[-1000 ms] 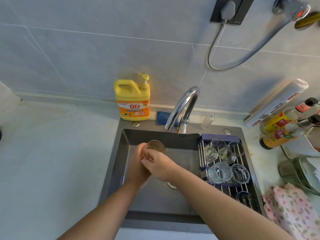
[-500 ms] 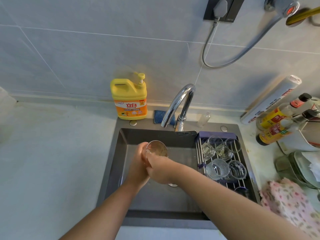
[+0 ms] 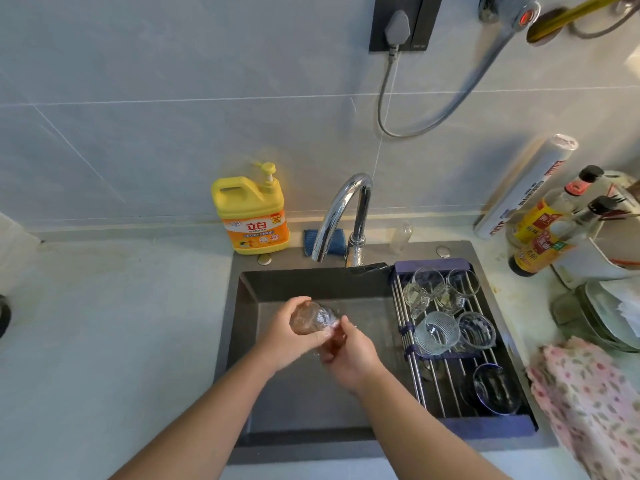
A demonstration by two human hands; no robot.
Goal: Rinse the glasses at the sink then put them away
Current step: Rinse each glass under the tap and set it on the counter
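At left rear we note the yellow plastic detergent jug [image 3: 248,216], its orange label reading "立白". Over the dark grey metal sink [image 3: 311,282] both forearms reach forward. The left hand [image 3: 282,339] curls round the clear textured glass [image 3: 313,318], which is tipped sideways, and the right hand [image 3: 351,353] grips its near end. At right, other clear rinsed glasses [image 3: 437,332] lie on the wire drying rack [image 3: 431,265].

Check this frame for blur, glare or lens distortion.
Head view: the glass between the left hand and right hand is motion-smeared; the faucet carries bright glare; wide-angle bowing bends the wall tile seams; the rack glasses look sharp.
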